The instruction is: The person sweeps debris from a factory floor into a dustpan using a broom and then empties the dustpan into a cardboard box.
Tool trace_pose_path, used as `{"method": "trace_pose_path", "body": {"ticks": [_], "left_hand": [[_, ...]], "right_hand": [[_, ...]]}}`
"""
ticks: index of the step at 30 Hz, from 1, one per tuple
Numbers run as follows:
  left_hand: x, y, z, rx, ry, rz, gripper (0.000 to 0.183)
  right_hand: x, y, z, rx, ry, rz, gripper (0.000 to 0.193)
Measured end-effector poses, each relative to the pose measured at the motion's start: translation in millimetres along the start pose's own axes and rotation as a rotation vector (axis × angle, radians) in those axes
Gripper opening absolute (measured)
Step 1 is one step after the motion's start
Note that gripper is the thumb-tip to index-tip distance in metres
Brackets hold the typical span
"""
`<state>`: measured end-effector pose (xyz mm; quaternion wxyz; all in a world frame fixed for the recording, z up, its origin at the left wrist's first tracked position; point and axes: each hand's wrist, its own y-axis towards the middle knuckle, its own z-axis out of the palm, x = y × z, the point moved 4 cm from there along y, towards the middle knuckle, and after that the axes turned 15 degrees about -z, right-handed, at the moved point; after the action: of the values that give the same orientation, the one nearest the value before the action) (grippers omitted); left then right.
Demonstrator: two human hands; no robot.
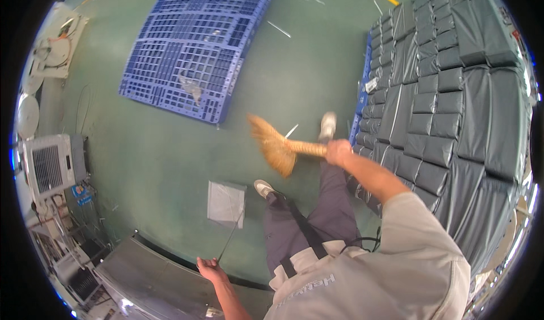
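Note:
My right hand [339, 152] is wrapped round the handle of a short straw broom [277, 148], held out over the green floor with its bristles pointing left. Down on the left, my left hand [212, 270] is closed on the thin dark handle of a pale, flat dustpan [222, 202]. The pan lies just left of my forward shoe, and its handle slants back toward my fingers. A thin white strip [291, 130] shows beyond the broom, close to its neck.
A blue plastic pallet [187, 53] with a scrap of clear film lies ahead. Tall stacks of dark wrapped packages [436, 99] stand on the right. A grey cabinet [153, 274] is at lower left, a vented machine [51, 167] at left. White strips [279, 29] litter the far floor.

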<state>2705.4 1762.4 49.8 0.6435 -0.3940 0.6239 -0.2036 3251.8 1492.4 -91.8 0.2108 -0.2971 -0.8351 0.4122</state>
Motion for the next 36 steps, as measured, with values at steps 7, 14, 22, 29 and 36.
{"method": "trace_pose_path", "body": {"ticks": [7, 14, 22, 29, 36], "left_hand": [[0.0, -76.6, 225.0, -0.152, -0.02, 0.132, 0.039], [-23.3, -146.8, 423.9, -0.074, 0.02, 0.124, 0.039], [-33.3, -134.7, 610.7, 0.14, 0.03, 0.031, 0.04], [-35.4, -137.8, 773.2, 0.063, 0.123, 0.048, 0.037], [-18.1, -173.5, 919.8, 0.04, 0.128, 0.125, 0.037]], "right_hand": [[-225.9, 183.0, -154.1, -0.098, -0.351, -0.078, 0.032], [-473.1, 245.6, -387.3, -0.226, -0.21, 0.275, 0.031], [-523.1, 197.0, -572.9, -0.382, -0.217, 0.188, 0.044], [-523.8, 186.2, -602.4, -0.15, 0.069, 0.181, 0.056], [-587.3, 371.3, -653.0, 0.056, 0.051, 0.006, 0.054]]}}
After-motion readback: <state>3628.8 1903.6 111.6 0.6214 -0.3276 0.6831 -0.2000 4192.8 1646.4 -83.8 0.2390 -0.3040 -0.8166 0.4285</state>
